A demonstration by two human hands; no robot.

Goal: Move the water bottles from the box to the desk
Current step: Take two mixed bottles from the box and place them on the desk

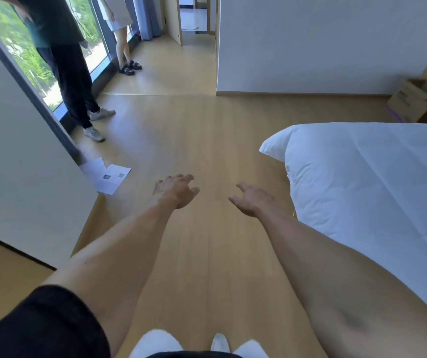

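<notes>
Both my arms reach forward over the wooden floor. My left hand (177,191) hangs with loosely curled fingers and holds nothing. My right hand (251,200) is beside it, fingers relaxed and empty. A cardboard box (411,102) with open flaps stands on the floor at the far right, beyond the bed; its inside is hidden. No water bottles and no desk are visible.
A bed with a white duvet (375,182) fills the right side. A white wall corner (21,161) stands at the left, with paper sheets (106,175) on the floor by it. Two people (70,73) stand by the window at the upper left. A doorway (194,19) lies ahead.
</notes>
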